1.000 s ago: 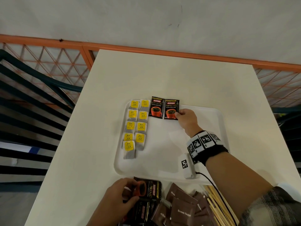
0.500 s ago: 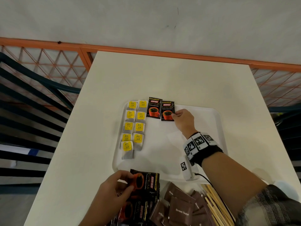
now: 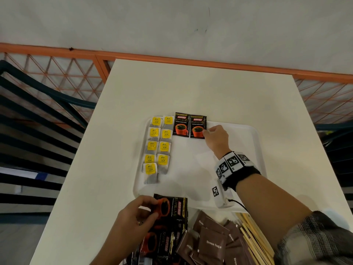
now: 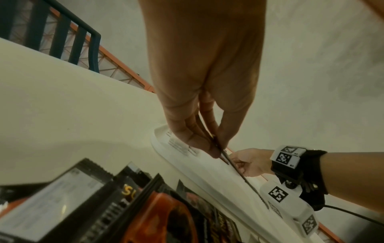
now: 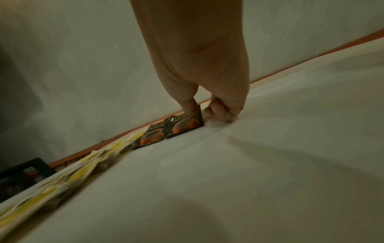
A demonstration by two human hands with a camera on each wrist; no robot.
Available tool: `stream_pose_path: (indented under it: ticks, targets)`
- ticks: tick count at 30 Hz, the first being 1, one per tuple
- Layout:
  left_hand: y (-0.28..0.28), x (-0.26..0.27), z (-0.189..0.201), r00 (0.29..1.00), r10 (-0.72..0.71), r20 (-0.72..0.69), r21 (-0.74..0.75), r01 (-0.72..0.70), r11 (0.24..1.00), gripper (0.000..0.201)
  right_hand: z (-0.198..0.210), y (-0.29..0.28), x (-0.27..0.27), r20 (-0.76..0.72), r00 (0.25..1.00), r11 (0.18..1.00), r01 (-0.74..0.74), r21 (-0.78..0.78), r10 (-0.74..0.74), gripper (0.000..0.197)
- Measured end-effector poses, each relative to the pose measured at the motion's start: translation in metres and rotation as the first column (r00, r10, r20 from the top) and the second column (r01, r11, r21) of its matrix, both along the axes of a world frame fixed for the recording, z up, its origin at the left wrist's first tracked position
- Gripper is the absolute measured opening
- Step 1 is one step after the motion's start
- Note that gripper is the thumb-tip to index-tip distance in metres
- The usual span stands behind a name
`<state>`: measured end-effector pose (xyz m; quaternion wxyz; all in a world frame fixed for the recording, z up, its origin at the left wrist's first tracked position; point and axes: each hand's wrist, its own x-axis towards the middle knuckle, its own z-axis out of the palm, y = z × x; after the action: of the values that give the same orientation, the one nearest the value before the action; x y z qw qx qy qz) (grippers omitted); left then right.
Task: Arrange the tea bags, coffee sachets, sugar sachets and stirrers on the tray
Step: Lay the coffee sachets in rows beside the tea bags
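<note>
On the white tray (image 3: 248, 150), yellow-tagged tea bags (image 3: 158, 146) lie in two columns at the left. Two black coffee sachets (image 3: 181, 127) lie side by side at the tray's far edge. My right hand (image 3: 207, 131) pinches the right edge of the second sachet (image 3: 197, 129); in the right wrist view its thumb (image 5: 192, 111) lies on that sachet (image 5: 187, 126), the other fingers curled beside it. My left hand (image 3: 150, 211) pinches another coffee sachet (image 3: 172, 209) over the pile near the front edge. The left wrist view shows this sachet (image 4: 232, 166) edge-on between the left hand's (image 4: 216, 148) thumb and fingers.
Loose coffee sachets (image 3: 162, 243), brown sugar sachets (image 3: 212, 243) and wooden stirrers (image 3: 254, 240) lie on the cream table (image 3: 191, 88) in front of the tray. An orange railing (image 3: 172, 56) runs behind the table. Dark chair slats (image 3: 28, 131) stand at the left.
Little has changed. My right hand stays at the second sachet's right edge. My left hand keeps its hold on the sachet over the pile.
</note>
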<state>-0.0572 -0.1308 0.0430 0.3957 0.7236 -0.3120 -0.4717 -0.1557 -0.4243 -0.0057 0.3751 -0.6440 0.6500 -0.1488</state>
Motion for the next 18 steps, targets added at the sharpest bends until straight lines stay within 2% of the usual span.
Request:
stream_pose_path:
  ticks: [2,3,5,7,9,10,12,15,17,18]
  targets:
    - [-0.003,0.001,0.002,0.999,0.01,0.04,-0.029,-0.009,1.0,0.031,0.01,0.012,-0.001,0.057,0.997,0.998,-0.039,-0.054,0.042,0.033]
    - [-0.004,0.001,0.002,0.997,0.002,0.077,-0.043,0.001,0.999,0.033,0.018,0.022,-0.001,0.078,0.99,0.991,-0.108,-0.075,0.114,0.031]
    - [-0.005,0.003,0.002,0.991,0.003,0.133,-0.07,0.006,0.998,0.037,0.038,0.048,-0.004,0.106,0.925,0.931,-0.366,-0.013,0.365,0.031]
    - [-0.007,0.004,0.002,0.985,0.021,0.172,-0.103,-0.003,0.995,0.035,0.059,0.078,-0.011,0.226,0.768,0.747,-0.638,0.19,0.599,0.035]
    - [-0.007,0.003,0.004,0.983,0.042,0.18,-0.15,-0.015,0.989,0.032,0.07,0.102,-0.021,0.366,0.623,0.548,-0.782,0.297,0.691,0.03]
    - [-0.006,0.002,0.004,0.983,0.046,0.18,-0.171,-0.015,0.985,0.03,0.072,0.11,-0.025,0.408,0.585,0.506,-0.811,0.293,0.702,0.024]
    - [-0.004,-0.004,0.004,0.986,0.048,0.16,-0.202,-0.015,0.979,0.025,0.067,0.12,-0.033,0.429,0.578,0.515,-0.815,0.266,0.694,0.015]
    - [0.001,-0.012,-0.001,0.993,0.048,0.109,-0.168,-0.029,0.985,0.02,0.055,0.129,-0.044,0.357,0.638,0.594,-0.769,0.237,0.682,0.009]
    - [0.008,-0.014,-0.008,0.981,-0.088,0.174,-0.025,0.094,0.995,0.02,0.047,0.133,-0.055,0.324,0.706,0.675,-0.704,0.221,0.63,0.012]
    - [0.011,-0.014,-0.012,0.941,-0.226,0.25,0.077,0.214,0.974,0.021,0.046,0.135,-0.061,0.321,0.739,0.715,-0.666,0.212,0.593,0.012]
